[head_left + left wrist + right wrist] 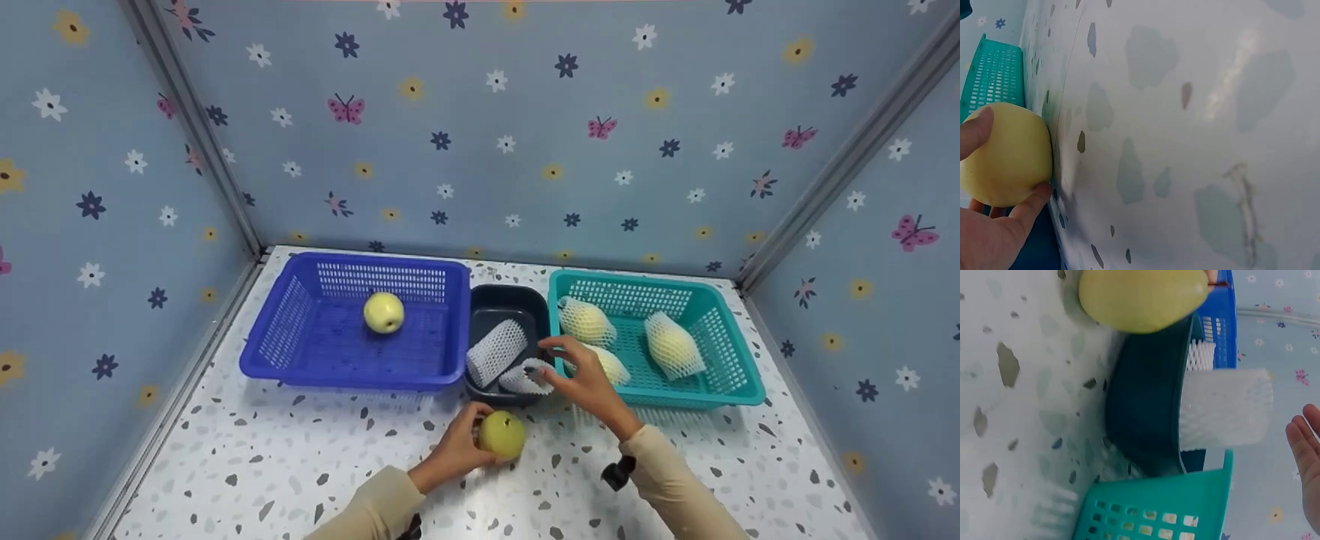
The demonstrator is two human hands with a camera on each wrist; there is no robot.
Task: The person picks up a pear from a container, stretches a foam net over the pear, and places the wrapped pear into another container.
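A yellow-green pear (pixel 502 435) stands on the speckled table, stem up. My left hand (pixel 454 446) grips it from the left side; the left wrist view shows thumb and fingers around the pear (pixel 1010 154). Over the right part of a small dark bin (pixel 511 291), my right hand (pixel 589 386) is held with its fingers apart. Just below those fingers is a white foam net (pixel 525 379); in the right wrist view a gap separates this net (pixel 1227 408) from the hand (pixel 1309 467). Another foam net (pixel 498 351) lies in the bin to the left.
A blue-purple basket (pixel 352 379) on the left contains one bare pale yellow fruit (pixel 383 313). To the right, a teal basket (pixel 637 281) contains three fruits in foam nets, one being a wrapped fruit (pixel 673 346). Flowered panels (pixel 510 150) enclose the table's back and sides.
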